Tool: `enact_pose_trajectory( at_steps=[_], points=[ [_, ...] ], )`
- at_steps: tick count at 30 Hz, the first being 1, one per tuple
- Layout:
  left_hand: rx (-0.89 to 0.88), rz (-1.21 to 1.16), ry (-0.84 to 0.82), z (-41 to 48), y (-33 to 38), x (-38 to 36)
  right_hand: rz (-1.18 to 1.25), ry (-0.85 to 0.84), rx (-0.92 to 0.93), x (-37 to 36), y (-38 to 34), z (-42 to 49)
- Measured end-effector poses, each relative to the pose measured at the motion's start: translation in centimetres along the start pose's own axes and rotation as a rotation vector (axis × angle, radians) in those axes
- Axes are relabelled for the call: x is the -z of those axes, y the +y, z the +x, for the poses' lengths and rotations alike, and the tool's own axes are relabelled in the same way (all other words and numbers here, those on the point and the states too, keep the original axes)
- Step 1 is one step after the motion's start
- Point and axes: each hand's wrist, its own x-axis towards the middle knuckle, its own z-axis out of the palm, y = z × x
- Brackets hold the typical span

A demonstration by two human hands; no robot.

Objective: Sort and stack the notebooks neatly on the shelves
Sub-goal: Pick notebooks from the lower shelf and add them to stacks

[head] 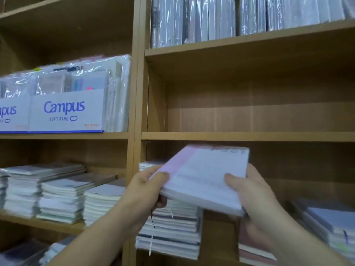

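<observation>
Tan wooden shelving (249,136) fills the wall. The left hand (146,191) and right hand (251,191) each grip one side of a tilted pink-and-white notebook bundle (203,175). It is held before the lower right bay, above a tall stack of pale notebooks (172,233). A white "Campus" cardboard box (65,112) sits on the left.

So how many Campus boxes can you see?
2. One Campus box stands on the left shelf; a second Campus box left of it is cut off at the edge. More may be hidden.
</observation>
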Motion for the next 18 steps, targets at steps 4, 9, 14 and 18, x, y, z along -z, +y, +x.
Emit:
enact_pose_trajectory(
  at_steps=[4,9,14,18],
  points=[
    [0.089,-0.016,0.096,4.2,0.4,2.9,-0.073,-0.104,-0.135,-3.5,-0.8,5.2],
    [0.131,0.034,0.222,7.1,0.6,4.5,-0.121,-0.195,-0.074,-4.7,1.0,6.9],
    [-0.235,0.485,0.284,5.9,-2.5,5.9,-0.434,-0.254,0.123,-4.6,1.9,6.7],
    [-0.299,0.647,0.222,7.7,-3.5,7.8,-0.671,-0.221,0.221,-5.9,1.8,8.4]
  ],
)
